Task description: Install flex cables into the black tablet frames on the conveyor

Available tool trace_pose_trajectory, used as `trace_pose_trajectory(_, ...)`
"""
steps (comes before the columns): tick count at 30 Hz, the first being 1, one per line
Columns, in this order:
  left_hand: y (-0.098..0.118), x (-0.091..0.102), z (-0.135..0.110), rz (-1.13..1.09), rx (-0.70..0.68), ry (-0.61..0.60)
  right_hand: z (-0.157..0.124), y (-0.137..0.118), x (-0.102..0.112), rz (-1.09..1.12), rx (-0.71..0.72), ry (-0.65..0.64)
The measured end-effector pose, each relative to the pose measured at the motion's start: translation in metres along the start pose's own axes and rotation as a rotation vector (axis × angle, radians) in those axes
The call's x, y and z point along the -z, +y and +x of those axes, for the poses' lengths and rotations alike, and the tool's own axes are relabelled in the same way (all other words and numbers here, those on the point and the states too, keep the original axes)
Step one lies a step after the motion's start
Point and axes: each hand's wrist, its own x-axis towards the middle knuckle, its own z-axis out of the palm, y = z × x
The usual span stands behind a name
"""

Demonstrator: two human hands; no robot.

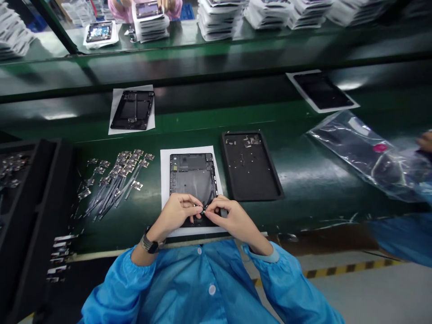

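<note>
Here we are at the near end of the black tablet housing point(191, 181), flat on its white sheet point(165, 168), most of it stretching out beyond the fingers. Left hand point(180, 211) pinched, right hand point(232, 217) pinched, fingertips close together on a small part point(203, 210), too tiny to identify! Black tray point(252, 177) just to the right.

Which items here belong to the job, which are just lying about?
In the job, or likely so:
black shell
white sheet under it
left hand and right hand, pinching a piece too small to identify
boards with flat cables
black tray of small parts

Apparently just lying about:
upper-left shell
upper-right shell
clear bag
white stacks behind
</note>
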Motion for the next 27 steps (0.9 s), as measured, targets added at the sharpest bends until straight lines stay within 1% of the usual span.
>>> trace_pose_trajectory(5, -0.001, -0.001, 0.0, -0.026, 0.0, 0.004, 0.0, 0.0, 0.0, -0.002, 0.0, -0.002)
trace_pose_trajectory(15, -0.002, -0.004, -0.001, -0.015, -0.004, 0.068, 0.0, -0.001, -0.001, -0.013, -0.01, -0.003)
trace_pose_trajectory(22, -0.001, -0.005, -0.001, 0.004, 0.02, 0.052, 0.0, 0.007, -0.002, 0.02, 0.035, 0.027)
trace_pose_trajectory(27, -0.003, -0.005, -0.001, 0.006, 0.014, 0.054, 0.0, 0.009, -0.004, 0.031, 0.039, 0.041)
